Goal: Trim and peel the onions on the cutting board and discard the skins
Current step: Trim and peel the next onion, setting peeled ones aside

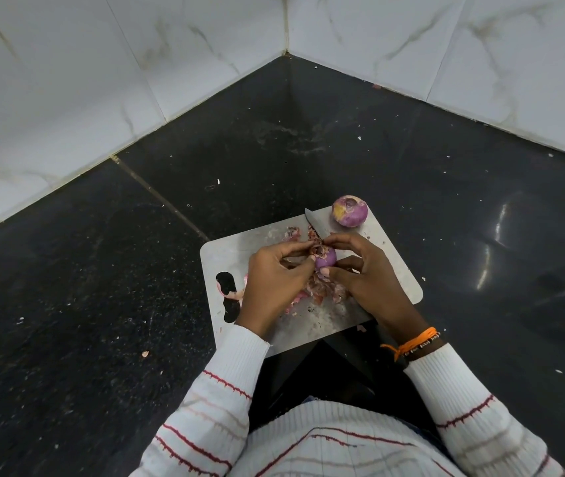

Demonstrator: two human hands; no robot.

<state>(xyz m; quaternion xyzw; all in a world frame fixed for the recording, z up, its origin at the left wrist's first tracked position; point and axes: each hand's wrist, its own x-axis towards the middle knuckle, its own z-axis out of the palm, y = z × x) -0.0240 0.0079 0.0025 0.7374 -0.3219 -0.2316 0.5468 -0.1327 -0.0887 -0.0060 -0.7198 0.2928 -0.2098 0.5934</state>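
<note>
A small purple onion [326,259] is held above the steel cutting board [398,270] between both hands. My left hand [274,280] grips its left side. My right hand [367,273] holds its right side, and the fingertips pinch a flap of dry skin at the onion's top. A larger peeled onion [350,211] sits at the board's far right corner. A knife blade [315,225] lies on the board behind my hands, its handle hidden. Loose pink skins [322,290] are heaped on the board under my hands.
The board lies on a dark stone counter [102,270] in a corner of white marble-tiled walls [67,80]. Small skin scraps and crumbs dot the counter. The board's handle slot [227,294] is at its near left.
</note>
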